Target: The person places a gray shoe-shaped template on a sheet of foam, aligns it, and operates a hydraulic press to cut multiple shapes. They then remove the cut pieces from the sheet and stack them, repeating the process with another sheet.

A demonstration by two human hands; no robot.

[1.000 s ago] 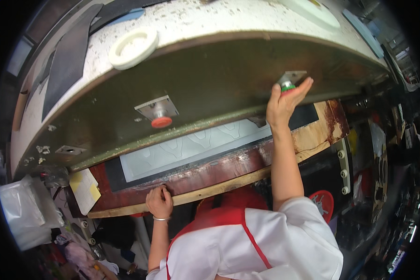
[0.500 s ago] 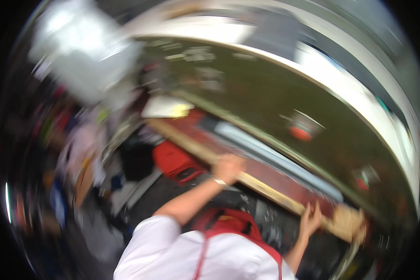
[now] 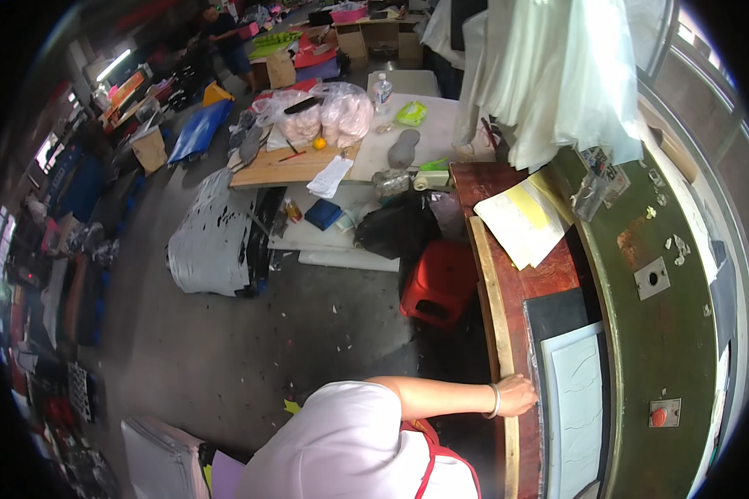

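Observation:
My left hand (image 3: 518,396), with a light bangle at the wrist, rests on the red board (image 3: 516,287) of a long bench, just inside its pale wooden edge strip (image 3: 498,320). Its fingers are curled under; whatever they may hold is hidden. Beside the hand, a stack of pale blue-white sheets (image 3: 576,399) lies in the bench, with a dark flat piece (image 3: 553,314) at its far end. Farther along the board are white and yellow papers (image 3: 520,220). My right hand is out of view.
A green machine beam (image 3: 641,224) with a red button (image 3: 659,417) runs along the right. A red stool (image 3: 441,284) stands left of the bench. Ahead are a table (image 3: 295,166) with plastic bags (image 3: 341,116), hanging white sheeting (image 3: 549,83) and, far off, another person (image 3: 225,41).
The view has swung left, bringing the floor and far table into sight. My left hand is still at the bench edge; my right hand has left the view.

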